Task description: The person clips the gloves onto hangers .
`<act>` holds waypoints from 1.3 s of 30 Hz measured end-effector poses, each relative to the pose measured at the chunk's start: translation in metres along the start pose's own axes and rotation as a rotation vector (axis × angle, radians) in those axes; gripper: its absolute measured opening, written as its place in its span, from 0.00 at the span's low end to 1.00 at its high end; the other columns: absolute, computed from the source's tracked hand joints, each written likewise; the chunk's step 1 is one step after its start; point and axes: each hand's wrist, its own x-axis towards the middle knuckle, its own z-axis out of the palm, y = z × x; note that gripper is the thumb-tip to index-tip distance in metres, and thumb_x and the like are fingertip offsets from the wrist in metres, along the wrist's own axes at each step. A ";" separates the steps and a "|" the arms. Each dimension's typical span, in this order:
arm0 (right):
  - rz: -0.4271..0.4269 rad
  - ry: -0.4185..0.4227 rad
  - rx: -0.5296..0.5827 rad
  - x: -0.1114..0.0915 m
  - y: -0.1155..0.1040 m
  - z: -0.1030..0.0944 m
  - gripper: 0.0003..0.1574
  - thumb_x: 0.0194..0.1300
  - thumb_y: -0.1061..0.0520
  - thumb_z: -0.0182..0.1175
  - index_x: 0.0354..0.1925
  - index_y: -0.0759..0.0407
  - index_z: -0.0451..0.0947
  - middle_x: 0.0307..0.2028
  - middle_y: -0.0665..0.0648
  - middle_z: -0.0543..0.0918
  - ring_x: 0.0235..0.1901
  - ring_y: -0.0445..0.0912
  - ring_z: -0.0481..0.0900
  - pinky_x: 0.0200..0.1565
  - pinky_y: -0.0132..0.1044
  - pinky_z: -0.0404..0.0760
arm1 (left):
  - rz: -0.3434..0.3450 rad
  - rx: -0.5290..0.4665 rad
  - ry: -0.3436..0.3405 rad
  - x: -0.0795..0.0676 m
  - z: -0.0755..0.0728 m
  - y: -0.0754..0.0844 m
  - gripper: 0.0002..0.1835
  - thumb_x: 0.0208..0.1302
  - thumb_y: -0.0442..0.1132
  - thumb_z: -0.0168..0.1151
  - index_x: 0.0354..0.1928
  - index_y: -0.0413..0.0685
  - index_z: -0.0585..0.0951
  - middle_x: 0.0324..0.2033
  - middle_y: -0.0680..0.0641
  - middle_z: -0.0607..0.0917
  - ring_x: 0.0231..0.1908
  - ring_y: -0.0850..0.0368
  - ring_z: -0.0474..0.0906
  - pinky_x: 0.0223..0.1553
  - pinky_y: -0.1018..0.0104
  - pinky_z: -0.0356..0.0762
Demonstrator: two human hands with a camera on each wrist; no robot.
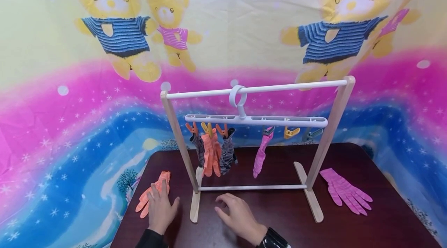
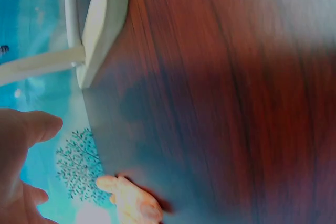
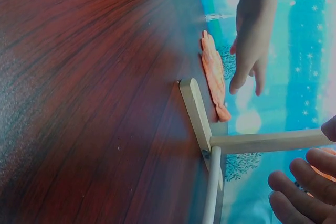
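An orange knit glove point(image 1: 155, 193) lies on the table at the left, and my left hand point(image 1: 161, 209) is over its near side with fingers extended. The right wrist view has that left hand point(image 3: 253, 45) raised above the table, apart from the glove point(image 3: 212, 72). My right hand point(image 1: 241, 217), fingers loosely bent and holding nothing, hovers in front of the rack's lower bar point(image 1: 251, 188). From a white hanger point(image 1: 290, 121) on the rack hang a pink glove point(image 1: 260, 156), orange gloves point(image 1: 211, 156) and dark grey gloves point(image 1: 227, 155), all clipped.
The wooden rack point(image 1: 328, 135) stands mid-table, its feet point(image 1: 309, 193) reaching toward me. A yellow clip point(image 1: 291, 132) and a grey clip point(image 1: 313, 135) hang at the hanger's right end without gloves. Another pink glove point(image 1: 345, 191) lies flat at the right of the dark table point(image 1: 279, 224).
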 end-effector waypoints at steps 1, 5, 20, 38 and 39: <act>0.000 -0.003 0.002 0.000 0.000 0.000 0.11 0.59 0.49 0.61 0.39 0.50 0.80 0.33 0.46 0.82 0.30 0.37 0.78 0.32 0.27 0.74 | 0.002 0.003 0.000 0.001 0.000 -0.002 0.49 0.56 0.51 0.61 0.73 0.38 0.50 0.67 0.19 0.44 0.63 0.17 0.41 0.57 0.29 0.52; 0.004 -0.013 0.008 0.000 -0.001 0.002 0.10 0.59 0.49 0.61 0.39 0.49 0.80 0.34 0.47 0.82 0.30 0.37 0.79 0.32 0.27 0.74 | -0.004 0.008 -0.022 0.005 0.000 -0.011 0.51 0.54 0.51 0.63 0.74 0.40 0.47 0.67 0.19 0.43 0.62 0.16 0.43 0.55 0.29 0.54; 0.004 -0.020 0.009 0.001 -0.001 0.002 0.11 0.59 0.49 0.60 0.39 0.50 0.80 0.34 0.47 0.82 0.31 0.36 0.79 0.33 0.27 0.75 | -0.048 0.061 -0.148 0.008 0.004 -0.025 0.48 0.55 0.55 0.60 0.71 0.39 0.52 0.56 0.22 0.67 0.45 0.25 0.72 0.36 0.34 0.72; -0.008 -0.038 -0.008 0.000 0.000 0.001 0.11 0.59 0.48 0.60 0.39 0.50 0.80 0.34 0.46 0.82 0.31 0.35 0.78 0.33 0.26 0.74 | 0.097 0.182 0.105 -0.004 0.001 -0.028 0.18 0.53 0.32 0.61 0.45 0.29 0.74 0.32 0.29 0.77 0.27 0.31 0.75 0.24 0.39 0.73; -0.008 -0.038 -0.009 0.000 0.000 0.001 0.10 0.59 0.48 0.60 0.39 0.49 0.80 0.34 0.45 0.82 0.31 0.35 0.78 0.33 0.26 0.74 | 0.094 0.180 0.103 -0.004 0.001 -0.029 0.13 0.53 0.31 0.60 0.40 0.29 0.75 0.30 0.30 0.77 0.27 0.31 0.75 0.23 0.38 0.73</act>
